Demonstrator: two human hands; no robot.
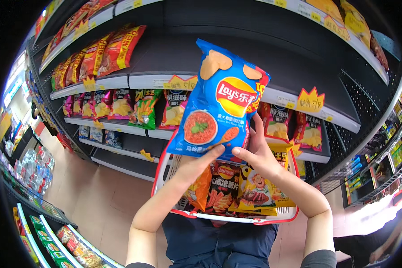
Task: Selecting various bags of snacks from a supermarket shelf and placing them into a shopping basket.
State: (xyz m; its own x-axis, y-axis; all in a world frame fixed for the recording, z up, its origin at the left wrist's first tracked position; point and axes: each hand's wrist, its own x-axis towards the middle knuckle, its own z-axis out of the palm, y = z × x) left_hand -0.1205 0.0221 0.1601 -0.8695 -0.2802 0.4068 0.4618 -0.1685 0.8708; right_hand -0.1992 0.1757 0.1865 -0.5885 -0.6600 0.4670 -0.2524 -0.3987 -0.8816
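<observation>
Both my hands hold up a blue bag of Lay's potato chips (221, 104), tilted, with its front towards me. My left hand (201, 164) grips its bottom edge with the thumb in front; the fingers behind are hidden. My right hand (263, 149) supports the lower right side, thumb at the bottom edge. Beneath the bag is a white shopping basket with a red rim (232, 219). In it lie an orange snack bag (201, 189), a dark Lay's bag (223, 187) and yellow snack bags (258, 189).
Shelves with a pale front rail (341, 119) curve ahead. Red chip bags (120, 50) stand at the upper left, and pink potato chip bags (122, 104) one shelf lower. Bottled drinks (37, 167) are at the far left. Part of another person (375, 243) shows at the lower right.
</observation>
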